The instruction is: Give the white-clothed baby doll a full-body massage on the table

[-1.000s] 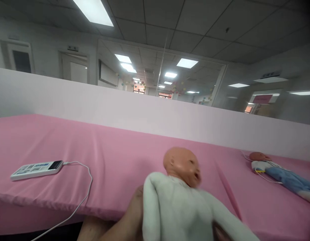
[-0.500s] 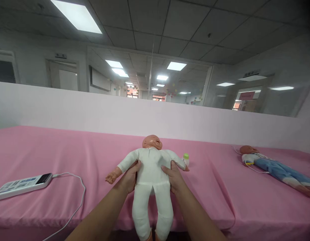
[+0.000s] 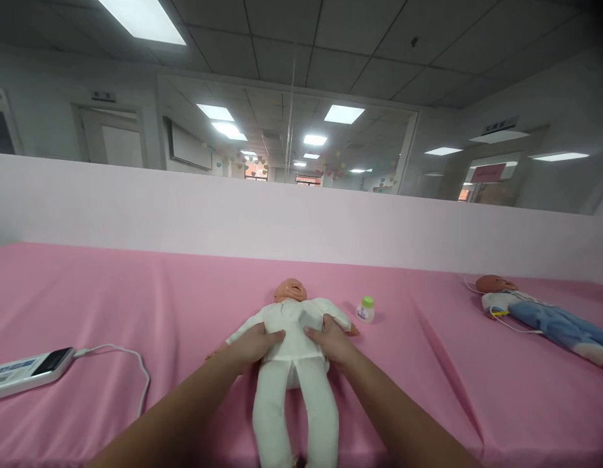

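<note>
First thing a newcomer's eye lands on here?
Probably the white-suited doll, face up on the pink sheet at centre, with the left hand and right hand holding its sides. Next, the second doll, in blue, lying at far right. Then the green-capped bottle just right of the first doll, and the white device with a cable at the left edge.

The doll [image 3: 290,338] wears plain white; the sheet [image 3: 199,286] is solid pink. The bottle [image 3: 364,314] has a lime-green cap [image 3: 368,301] and purple markings. The second doll [image 3: 550,321] wears blue and white. The device [image 3: 26,374] is white and black, its cable [image 3: 128,350] white.
</note>
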`<act>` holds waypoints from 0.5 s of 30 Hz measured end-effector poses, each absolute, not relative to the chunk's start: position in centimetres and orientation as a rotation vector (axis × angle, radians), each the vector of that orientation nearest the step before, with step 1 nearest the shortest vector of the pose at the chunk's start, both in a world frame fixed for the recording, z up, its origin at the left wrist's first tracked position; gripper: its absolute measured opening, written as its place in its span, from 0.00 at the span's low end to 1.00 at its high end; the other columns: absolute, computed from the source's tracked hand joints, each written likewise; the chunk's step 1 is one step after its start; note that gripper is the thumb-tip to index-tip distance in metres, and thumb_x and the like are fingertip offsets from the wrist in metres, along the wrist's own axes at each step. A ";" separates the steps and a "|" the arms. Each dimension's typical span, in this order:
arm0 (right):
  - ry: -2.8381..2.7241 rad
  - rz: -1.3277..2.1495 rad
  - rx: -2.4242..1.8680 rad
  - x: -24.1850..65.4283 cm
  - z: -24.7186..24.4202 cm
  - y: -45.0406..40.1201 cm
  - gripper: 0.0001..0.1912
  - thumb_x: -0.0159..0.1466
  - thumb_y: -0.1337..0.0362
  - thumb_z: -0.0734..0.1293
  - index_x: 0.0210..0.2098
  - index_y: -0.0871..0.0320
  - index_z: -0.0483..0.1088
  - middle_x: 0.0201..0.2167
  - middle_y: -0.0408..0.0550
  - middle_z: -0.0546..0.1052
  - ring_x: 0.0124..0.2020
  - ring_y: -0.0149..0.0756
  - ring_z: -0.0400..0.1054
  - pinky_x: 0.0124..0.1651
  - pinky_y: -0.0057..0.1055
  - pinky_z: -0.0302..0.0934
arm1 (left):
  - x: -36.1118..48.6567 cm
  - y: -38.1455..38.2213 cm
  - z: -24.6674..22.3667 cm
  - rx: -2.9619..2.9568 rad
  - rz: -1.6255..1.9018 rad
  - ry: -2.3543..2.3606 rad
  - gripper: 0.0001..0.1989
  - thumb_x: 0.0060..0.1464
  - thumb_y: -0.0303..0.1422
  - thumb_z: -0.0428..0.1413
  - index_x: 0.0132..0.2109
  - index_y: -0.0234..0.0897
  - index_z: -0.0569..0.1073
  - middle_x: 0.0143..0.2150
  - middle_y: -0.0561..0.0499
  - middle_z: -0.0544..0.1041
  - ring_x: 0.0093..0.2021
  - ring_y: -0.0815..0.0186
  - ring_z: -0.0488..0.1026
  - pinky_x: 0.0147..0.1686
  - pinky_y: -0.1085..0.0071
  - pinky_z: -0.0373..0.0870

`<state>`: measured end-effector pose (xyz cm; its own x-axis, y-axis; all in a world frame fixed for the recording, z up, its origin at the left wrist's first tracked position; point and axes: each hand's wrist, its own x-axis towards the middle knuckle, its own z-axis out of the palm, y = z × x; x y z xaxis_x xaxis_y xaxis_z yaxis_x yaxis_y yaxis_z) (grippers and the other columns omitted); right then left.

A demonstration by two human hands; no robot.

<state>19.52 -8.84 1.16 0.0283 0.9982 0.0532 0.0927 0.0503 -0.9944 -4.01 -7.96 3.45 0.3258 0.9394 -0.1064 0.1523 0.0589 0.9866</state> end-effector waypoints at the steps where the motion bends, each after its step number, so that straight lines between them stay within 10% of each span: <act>1: -1.345 1.033 -1.374 20.0 1.4 -8.7 0.19 0.59 0.51 0.74 0.40 0.54 0.67 0.44 0.55 0.80 0.47 0.52 0.76 0.44 0.41 0.69 | -4.3 -7.5 3.3 1.483 0.780 1.202 0.27 0.47 0.54 0.67 0.46 0.37 0.79 0.48 0.40 0.83 0.46 0.48 0.80 0.40 0.60 0.76; 8: -1.798 0.655 -1.818 23.8 3.6 -9.5 0.18 0.61 0.49 0.70 0.24 0.55 0.69 0.29 0.47 0.79 0.31 0.42 0.72 0.31 0.33 0.55 | -7.1 -4.9 3.0 2.179 0.498 1.506 0.27 0.56 0.60 0.54 0.25 0.41 0.73 0.26 0.47 0.78 0.27 0.56 0.73 0.28 0.65 0.59; 15: -1.545 0.660 -1.587 24.1 5.7 -4.1 0.12 0.62 0.52 0.68 0.33 0.53 0.75 0.32 0.45 0.80 0.34 0.40 0.73 0.35 0.33 0.63 | -4.3 1.8 7.3 1.993 0.893 1.579 0.21 0.58 0.52 0.57 0.47 0.42 0.79 0.50 0.41 0.81 0.47 0.49 0.77 0.40 0.63 0.66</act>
<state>24.11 -4.12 5.71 0.1150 0.9795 0.1653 0.5582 0.0739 -0.8264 -4.32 1.77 7.32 0.1383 0.9672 0.2130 0.6808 -0.2490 0.6888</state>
